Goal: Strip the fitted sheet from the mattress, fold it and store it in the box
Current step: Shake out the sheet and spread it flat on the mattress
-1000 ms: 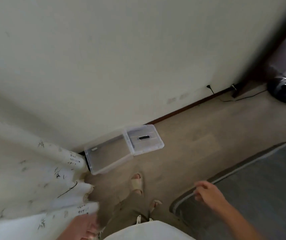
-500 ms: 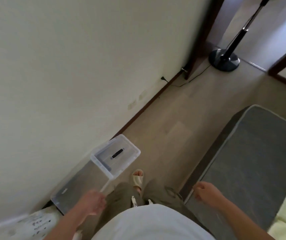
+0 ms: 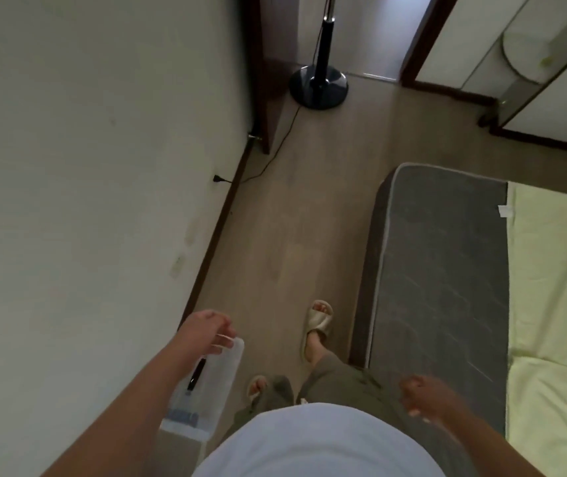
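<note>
Both hands hang loosely curled and empty: my right hand [image 3: 426, 397] sits nearer the pale yellow-green fitted sheet [image 3: 557, 287] running lengthwise along the grey mattress [image 3: 440, 270] rightward, my left hand [image 3: 206, 330] over the clear plastic box lid [image 3: 213, 383].

Stands with both bare forearms reaching forward and down. Holds the left hand [image 3: 208, 332] out ahead, palm turned inward, fingers loosely curled with nothing in them. Carries the right hand [image 3: 423, 395] lower and nearer the body, slightly blurred, fingers loosely bent, likewise holding nothing.
</note>
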